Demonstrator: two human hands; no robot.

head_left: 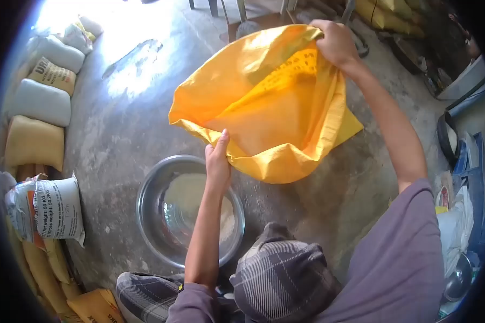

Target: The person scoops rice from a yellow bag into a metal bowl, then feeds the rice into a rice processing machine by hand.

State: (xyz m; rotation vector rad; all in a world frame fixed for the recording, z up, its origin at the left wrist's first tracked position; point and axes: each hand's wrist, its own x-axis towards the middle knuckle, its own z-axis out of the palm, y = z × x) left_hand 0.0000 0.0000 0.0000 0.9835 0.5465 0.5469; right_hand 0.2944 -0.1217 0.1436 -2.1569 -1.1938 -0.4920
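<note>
A large yellow woven sack (pixel 275 126) hangs in front of me with its mouth spread wide toward me. My left hand (pixel 218 161) pinches the near left part of the rim, thumb on top. At the far right of the rim, my right hand (pixel 337 43) is closed around the bunched edge. Dark printing shows through the sack's wall; its bottom is hidden. Below my left forearm a round metal basin (pixel 145 215) stands on the floor. A pale grainy heap (pixel 188 194) lies in it, partly covered from view by the forearm.
Filled sacks (pixel 40 102) line the left wall, with a printed white sack (pixel 59 207) nearer me. My knee (pixel 280 274) in plaid cloth is close to the basin. A metal bowl (pixel 458 277) and blue cloth (pixel 471 183) are at the right. Chair legs stand at the back.
</note>
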